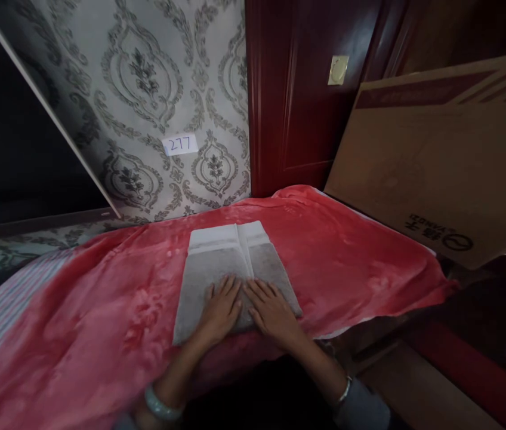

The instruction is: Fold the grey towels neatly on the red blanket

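A grey towel [210,269] with a paler band at its far end lies folded on the red blanket [333,257]. Its two sides meet along a crease down the middle. My left hand [221,307] rests flat on the towel just left of that crease, fingers stretched forward. To the right of the crease, my right hand [271,307] also lies flat on the cloth, its fingers pointing up and inward. Neither hand grips anything. The part of the towel under my palms is hidden.
A big cardboard box [436,155] leans at the right, by a dark red door [298,95]. On the left stands a dark screen [24,131]. A paper label [180,144] reading 277 is on the patterned wall [145,83]. Striped cloth [11,298] shows at the left.
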`<state>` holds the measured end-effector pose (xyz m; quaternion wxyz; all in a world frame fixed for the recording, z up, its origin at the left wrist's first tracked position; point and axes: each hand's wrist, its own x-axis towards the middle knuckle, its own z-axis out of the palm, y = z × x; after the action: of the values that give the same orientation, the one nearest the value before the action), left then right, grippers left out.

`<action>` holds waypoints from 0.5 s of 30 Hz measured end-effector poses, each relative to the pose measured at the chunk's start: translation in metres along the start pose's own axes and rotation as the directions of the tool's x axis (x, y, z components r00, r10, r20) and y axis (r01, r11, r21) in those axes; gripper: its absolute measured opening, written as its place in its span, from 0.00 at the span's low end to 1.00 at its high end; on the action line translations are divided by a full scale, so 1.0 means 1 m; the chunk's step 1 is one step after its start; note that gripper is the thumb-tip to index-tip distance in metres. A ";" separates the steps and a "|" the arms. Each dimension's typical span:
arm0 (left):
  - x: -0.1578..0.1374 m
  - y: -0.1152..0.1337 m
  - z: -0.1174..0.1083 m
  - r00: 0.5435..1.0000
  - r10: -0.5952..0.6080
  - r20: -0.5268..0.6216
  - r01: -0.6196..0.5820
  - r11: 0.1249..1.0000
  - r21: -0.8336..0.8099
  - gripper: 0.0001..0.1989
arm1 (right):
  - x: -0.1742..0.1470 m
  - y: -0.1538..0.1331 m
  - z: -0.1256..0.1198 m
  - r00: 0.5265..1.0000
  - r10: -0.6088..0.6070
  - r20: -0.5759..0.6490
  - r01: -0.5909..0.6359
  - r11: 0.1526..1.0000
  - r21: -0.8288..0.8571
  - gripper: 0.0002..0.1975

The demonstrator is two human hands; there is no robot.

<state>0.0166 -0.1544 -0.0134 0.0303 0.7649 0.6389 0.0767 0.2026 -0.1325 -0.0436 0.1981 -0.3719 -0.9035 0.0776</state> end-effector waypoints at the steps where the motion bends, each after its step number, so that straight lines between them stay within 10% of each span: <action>1: 0.007 -0.007 -0.006 0.999 0.030 0.018 -0.029 0.999 -0.041 0.26 | 0.000 0.000 -0.001 1.000 -0.007 0.006 0.007 1.000 -0.002 0.29; 15: 0.183 -0.060 -0.014 0.875 0.454 0.167 -0.463 0.886 0.015 0.29 | -0.001 0.005 0.001 0.997 -0.023 0.074 0.017 0.996 0.092 0.30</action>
<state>-0.0127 0.0356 0.0060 0.0409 0.8986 0.4368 0.0032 0.2062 -0.1295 -0.0463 0.1818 -0.3502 -0.9095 0.1307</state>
